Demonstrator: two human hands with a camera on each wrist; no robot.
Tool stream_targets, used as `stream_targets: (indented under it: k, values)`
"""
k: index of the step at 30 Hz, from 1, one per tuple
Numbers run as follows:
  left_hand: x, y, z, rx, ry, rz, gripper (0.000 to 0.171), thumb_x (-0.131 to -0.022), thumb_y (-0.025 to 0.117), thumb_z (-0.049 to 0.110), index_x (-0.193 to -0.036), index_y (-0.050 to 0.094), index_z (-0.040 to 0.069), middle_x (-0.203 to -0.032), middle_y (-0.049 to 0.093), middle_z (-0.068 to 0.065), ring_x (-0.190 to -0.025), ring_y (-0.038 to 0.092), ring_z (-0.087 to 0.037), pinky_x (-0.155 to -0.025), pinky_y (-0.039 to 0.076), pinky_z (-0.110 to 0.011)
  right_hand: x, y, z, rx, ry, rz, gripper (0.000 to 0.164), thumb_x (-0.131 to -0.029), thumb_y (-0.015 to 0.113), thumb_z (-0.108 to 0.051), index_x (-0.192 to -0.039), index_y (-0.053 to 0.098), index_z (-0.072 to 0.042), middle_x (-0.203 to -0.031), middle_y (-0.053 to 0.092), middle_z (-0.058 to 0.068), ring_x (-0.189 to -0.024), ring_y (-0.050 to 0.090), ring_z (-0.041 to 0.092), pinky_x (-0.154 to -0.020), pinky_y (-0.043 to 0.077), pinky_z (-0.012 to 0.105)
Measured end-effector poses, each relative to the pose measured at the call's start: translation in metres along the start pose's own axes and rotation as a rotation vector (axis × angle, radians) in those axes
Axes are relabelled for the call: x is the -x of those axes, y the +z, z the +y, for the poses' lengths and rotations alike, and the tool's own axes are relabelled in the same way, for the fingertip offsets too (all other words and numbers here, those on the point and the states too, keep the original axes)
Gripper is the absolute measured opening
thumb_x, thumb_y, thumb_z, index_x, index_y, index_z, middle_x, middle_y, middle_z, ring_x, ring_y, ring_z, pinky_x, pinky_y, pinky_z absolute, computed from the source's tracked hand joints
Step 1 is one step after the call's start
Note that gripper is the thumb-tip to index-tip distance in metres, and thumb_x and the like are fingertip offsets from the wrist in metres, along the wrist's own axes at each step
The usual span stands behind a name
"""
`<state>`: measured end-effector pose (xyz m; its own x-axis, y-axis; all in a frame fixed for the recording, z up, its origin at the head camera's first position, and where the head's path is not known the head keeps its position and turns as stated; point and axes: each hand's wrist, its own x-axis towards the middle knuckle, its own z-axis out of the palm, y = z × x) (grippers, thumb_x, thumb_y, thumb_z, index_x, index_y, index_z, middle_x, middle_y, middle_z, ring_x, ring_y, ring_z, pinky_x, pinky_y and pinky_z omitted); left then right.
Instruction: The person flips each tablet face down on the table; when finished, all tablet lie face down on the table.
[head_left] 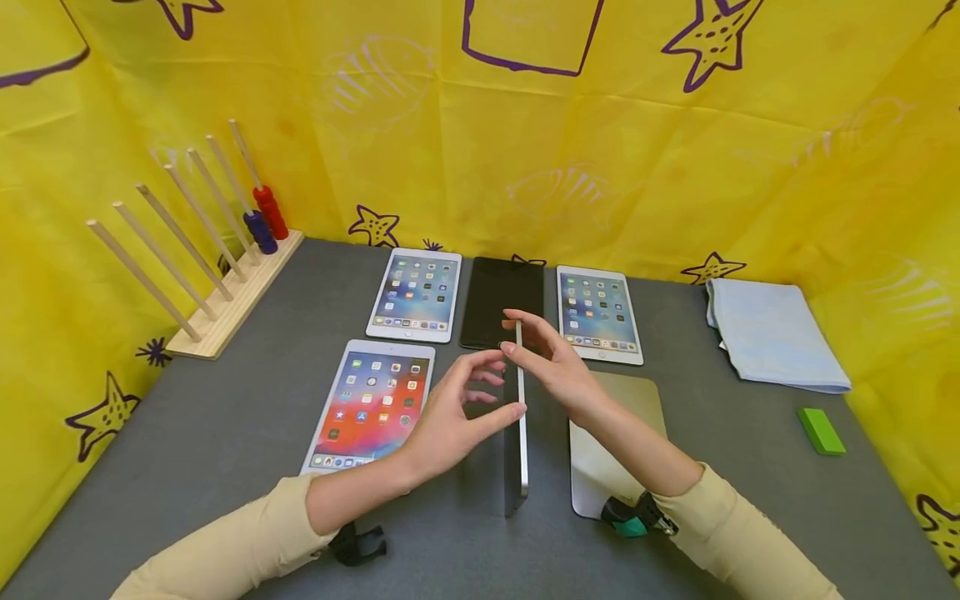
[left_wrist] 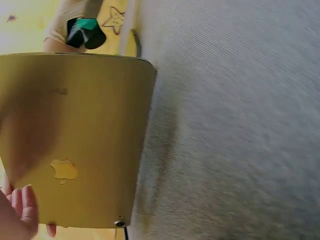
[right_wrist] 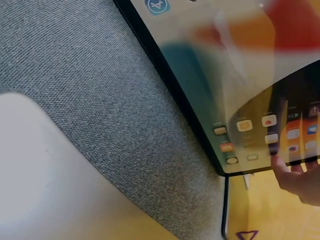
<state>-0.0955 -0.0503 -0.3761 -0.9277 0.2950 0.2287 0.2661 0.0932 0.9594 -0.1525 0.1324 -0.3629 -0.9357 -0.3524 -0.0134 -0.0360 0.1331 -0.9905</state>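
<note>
A tablet point(head_left: 522, 450) stands on its edge between the two hands. Its gold back point(left_wrist: 95, 130), with an apple logo, faces left; its lit screen point(right_wrist: 200, 100) faces right. My left hand point(head_left: 446, 417) holds it from the left, thumb over the upper edge and bent fingers by the back. At the far end of that edge, my right hand point(head_left: 558, 367) grips it with thumb and index finger. Left of it lies a tablet with a red and blue screen point(head_left: 375, 400). On the right, a gold tablet point(head_left: 618, 417) lies face down, partly under the right forearm.
Along the back lie a white tablet point(head_left: 416, 292), a dark-screened tablet point(head_left: 498, 296) and another white tablet point(head_left: 600, 312). A wooden peg rack point(head_left: 225, 312) stands at left. A folded light-blue cloth point(head_left: 776, 333) and a green block point(head_left: 821, 431) lie at right. Yellow fabric point(head_left: 480, 167) surrounds the table.
</note>
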Motion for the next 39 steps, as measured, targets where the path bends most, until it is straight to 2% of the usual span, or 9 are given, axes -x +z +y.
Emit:
stream_targets:
  k: [3, 6, 11, 14, 19, 23, 27, 31, 39]
  values:
    - [0.004, -0.001, -0.001, -0.089, 0.187, 0.068, 0.064, -0.084, 0.076, 0.014, -0.139, 0.044, 0.014, -0.133, 0.049, -0.006, -0.114, 0.052, -0.02, -0.092, 0.051, -0.036, 0.0, 0.001, 0.002, -0.012, 0.007, -0.008, 0.049, -0.097, 0.061, -0.024, -0.143, 0.045, -0.022, -0.14, 0.048, 0.006, -0.137, 0.035, 0.032, -0.108, 0.031, 0.056]
    - [0.005, -0.003, -0.002, -0.148, 0.344, 0.076, 0.059, -0.084, 0.074, 0.01, -0.137, 0.047, 0.011, -0.133, 0.049, -0.007, -0.116, 0.051, -0.021, -0.093, 0.049, -0.036, 0.0, 0.001, 0.003, -0.014, 0.007, -0.009, 0.05, -0.097, 0.061, -0.024, -0.144, 0.044, -0.02, -0.141, 0.047, 0.006, -0.136, 0.037, 0.031, -0.109, 0.032, 0.056]
    - [0.005, -0.004, 0.001, -0.207, 0.593, -0.094, 0.045, -0.088, 0.07, 0.02, -0.129, 0.056, 0.008, -0.131, 0.053, -0.008, -0.12, 0.05, -0.024, -0.099, 0.045, -0.037, -0.001, 0.001, 0.004, -0.011, -0.007, -0.006, 0.049, -0.097, 0.061, -0.025, -0.143, 0.044, -0.022, -0.14, 0.048, 0.005, -0.133, 0.042, 0.029, -0.108, 0.033, 0.054]
    - [0.005, -0.004, 0.002, -0.238, 0.696, -0.196, 0.047, -0.089, 0.069, 0.029, -0.129, 0.056, 0.007, -0.132, 0.054, -0.009, -0.122, 0.049, -0.024, -0.101, 0.044, -0.037, -0.001, 0.001, 0.004, -0.005, -0.004, -0.009, 0.048, -0.097, 0.061, -0.026, -0.143, 0.045, -0.024, -0.138, 0.049, 0.004, -0.131, 0.043, 0.027, -0.106, 0.035, 0.053]
    - [0.006, -0.003, -0.004, -0.304, 0.778, -0.272, 0.056, -0.081, 0.077, 0.036, -0.126, 0.058, 0.007, -0.135, 0.053, -0.009, -0.126, 0.046, -0.025, -0.105, 0.042, -0.038, -0.001, 0.001, 0.005, -0.007, 0.017, -0.015, 0.048, -0.098, 0.06, -0.028, -0.143, 0.044, -0.026, -0.139, 0.049, 0.002, -0.128, 0.045, 0.025, -0.098, 0.041, 0.051]
    - [0.005, -0.001, -0.008, -0.362, 0.859, -0.276, 0.064, -0.074, 0.083, 0.04, -0.123, 0.06, 0.007, -0.134, 0.052, -0.011, -0.129, 0.044, -0.028, -0.106, 0.041, -0.04, 0.0, 0.0, 0.006, -0.012, 0.026, -0.011, 0.047, -0.098, 0.06, -0.028, -0.142, 0.044, -0.028, -0.139, 0.049, 0.001, -0.129, 0.046, 0.024, -0.095, 0.042, 0.051]
    - [0.005, 0.001, -0.011, -0.425, 0.917, -0.27, 0.068, -0.073, 0.084, 0.042, -0.125, 0.058, 0.006, -0.136, 0.05, -0.013, -0.131, 0.043, -0.03, -0.107, 0.041, -0.04, 0.002, -0.001, 0.005, -0.047, 0.027, -0.014, 0.048, -0.098, 0.059, -0.026, -0.143, 0.043, -0.026, -0.141, 0.047, 0.003, -0.131, 0.044, 0.025, -0.099, 0.039, 0.06]
    - [0.006, 0.002, -0.011, -0.464, 0.934, -0.268, 0.072, -0.073, 0.084, 0.043, -0.127, 0.057, 0.005, -0.138, 0.049, -0.014, -0.132, 0.042, -0.03, -0.107, 0.04, -0.039, 0.003, -0.002, 0.005, -0.095, 0.033, -0.024, 0.049, -0.098, 0.058, -0.025, -0.144, 0.042, -0.024, -0.143, 0.045, 0.005, -0.134, 0.042, 0.028, -0.101, 0.033, 0.067]
    - [0.006, 0.003, -0.011, -0.504, 0.939, -0.275, 0.075, -0.074, 0.083, 0.044, -0.131, 0.055, 0.005, -0.142, 0.047, -0.014, -0.135, 0.041, -0.029, -0.109, 0.038, -0.04, 0.005, -0.004, 0.007, -0.117, 0.048, -0.018, 0.049, -0.099, 0.057, -0.026, -0.145, 0.041, -0.026, -0.145, 0.043, 0.002, -0.136, 0.038, 0.027, -0.099, 0.037, 0.066]
